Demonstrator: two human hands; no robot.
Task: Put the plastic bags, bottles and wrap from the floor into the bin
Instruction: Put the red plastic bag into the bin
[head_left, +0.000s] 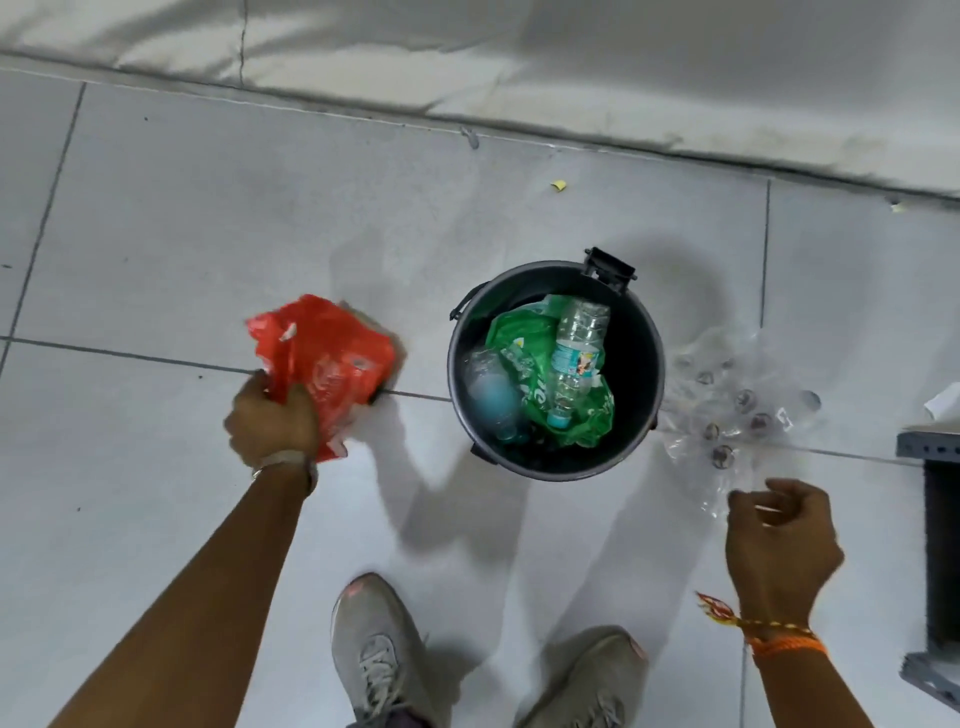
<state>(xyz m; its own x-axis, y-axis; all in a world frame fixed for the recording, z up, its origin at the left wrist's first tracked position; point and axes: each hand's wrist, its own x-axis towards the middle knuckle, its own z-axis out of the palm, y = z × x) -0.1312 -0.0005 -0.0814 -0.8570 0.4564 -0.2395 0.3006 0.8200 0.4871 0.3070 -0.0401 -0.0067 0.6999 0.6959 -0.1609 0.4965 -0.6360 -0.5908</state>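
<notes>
mid-frame, the bin already holds a green bag and two bottles. at left, the left hand is fisted on a red bag; at right, the right hand pinches clear wrap. both look left to drop in.

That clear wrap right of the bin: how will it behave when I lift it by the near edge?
The clear wrap looks thin and crumpled, so it will probably hang limp and trail. It seems very light, likely to drift. The right hand pinches only its near edge, so it may slip; bunch it before moving over the bin.
</notes>
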